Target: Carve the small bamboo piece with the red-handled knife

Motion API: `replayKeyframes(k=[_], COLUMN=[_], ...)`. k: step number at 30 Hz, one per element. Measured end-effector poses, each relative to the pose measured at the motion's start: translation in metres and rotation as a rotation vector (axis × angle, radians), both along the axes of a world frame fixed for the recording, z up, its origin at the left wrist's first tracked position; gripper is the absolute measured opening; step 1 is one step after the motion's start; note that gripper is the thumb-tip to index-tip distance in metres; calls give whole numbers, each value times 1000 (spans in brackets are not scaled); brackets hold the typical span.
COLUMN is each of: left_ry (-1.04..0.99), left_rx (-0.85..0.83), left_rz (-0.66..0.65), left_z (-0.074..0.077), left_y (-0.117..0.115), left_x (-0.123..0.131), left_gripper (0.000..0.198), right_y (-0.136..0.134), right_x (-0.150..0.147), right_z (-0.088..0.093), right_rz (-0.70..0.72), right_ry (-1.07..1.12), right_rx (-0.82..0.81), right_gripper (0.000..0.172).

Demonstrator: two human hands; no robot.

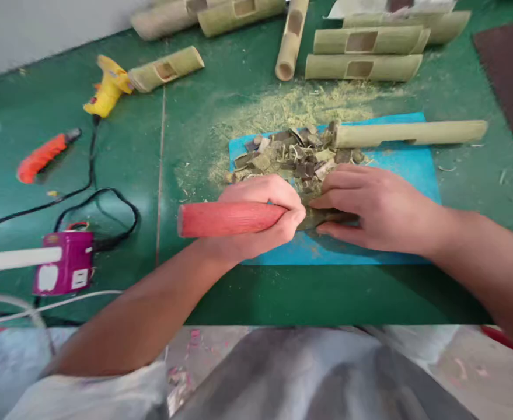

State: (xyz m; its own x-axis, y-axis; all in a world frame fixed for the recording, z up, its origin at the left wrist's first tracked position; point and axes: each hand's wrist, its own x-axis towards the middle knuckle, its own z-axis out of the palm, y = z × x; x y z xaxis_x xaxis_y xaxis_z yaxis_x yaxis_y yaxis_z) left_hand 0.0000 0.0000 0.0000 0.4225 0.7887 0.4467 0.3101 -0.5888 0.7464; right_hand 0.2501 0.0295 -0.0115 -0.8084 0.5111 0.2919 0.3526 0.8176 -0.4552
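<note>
My left hand (265, 201) is closed around a tool with a thick red handle (230, 219); the handle points left and its working end is hidden by my fingers. Just to the right, my right hand (379, 201) pinches a dark, brownish-green strip (309, 219), perhaps bamboo, against the blue mat (326, 254). The fingertips of both hands are close together. Behind them lies a heap of cut bamboo chips (300, 154), brown and pale. A long bamboo tube (414, 134) with a notch in its side rests across the mat's far edge.
Several bamboo tubes with square openings (365, 67) lie along the back of the green table (221, 297), amid sawdust (309, 102). To the left are a yellow power tool (107, 87), an orange-handled cutter (44, 157), black cables and a purple power box (66, 262).
</note>
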Motion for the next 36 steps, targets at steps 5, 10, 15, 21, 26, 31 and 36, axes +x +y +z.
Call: replayKeyframes(k=[5, 10, 15, 21, 26, 31, 36], left_ry=[13, -7, -36, -220, -172, 119, 164], left_rx=[51, 117, 145, 43, 21, 66, 100], left_rz=[-37, -5, 23, 93, 111, 82, 81], left_z=[2, -2, -7, -20, -16, 0, 3], left_y=[1, 0, 0, 1, -2, -5, -4], left_x=[4, 2, 2, 1, -2, -3, -1], left_gripper=[19, 20, 20, 47, 49, 23, 22], right_y=[-1, 0, 0, 0, 1, -1, -1], right_x=[1, 0, 2, 2, 2, 2, 2], right_z=[2, 0, 0, 0, 0, 1, 0], right_rz=[-18, 1, -4, 9, 10, -14, -22], right_ry=[-42, 15, -1, -16, -15, -24, -8], right_rx=[-5, 25, 8, 8, 11, 0, -3], right_gripper=[25, 27, 22, 24, 24, 23, 21])
